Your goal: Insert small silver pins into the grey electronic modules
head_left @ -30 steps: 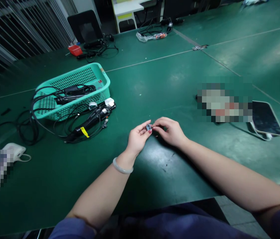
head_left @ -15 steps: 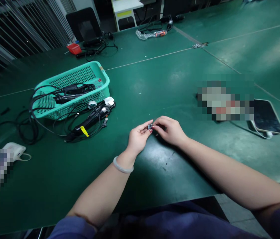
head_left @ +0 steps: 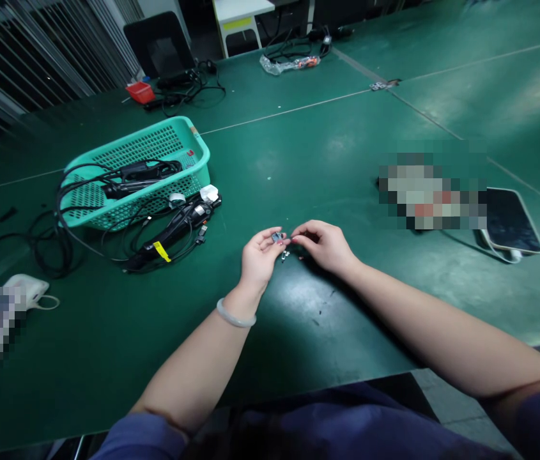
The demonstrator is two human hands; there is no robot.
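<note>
My left hand (head_left: 259,255) pinches a small blue-grey piece (head_left: 277,237) between thumb and fingers, just above the green table. It is too small to name its kind. My right hand (head_left: 323,244) is close by on the right, its thumb and forefinger pressed together; whatever they may hold is too small to make out. The two hands' fingertips nearly meet. Below them on the table lie tiny shiny metal-looking bits (head_left: 285,255), and a small reddish speck (head_left: 301,258) sits beside the right fingers.
A teal basket (head_left: 205,156) with black cabled devices stands at left, another black device (head_left: 174,233) in front of it. A phone (head_left: 514,220) with a cable lies at right. A red bin (head_left: 140,93) and a bagged item (head_left: 284,64) are farther back on the green table (head_left: 270,147).
My left hand has shifted slightly left with the small piece, opening a little distance from my right fingertips. Tiny shiny bits now show on the table under the hands.
</note>
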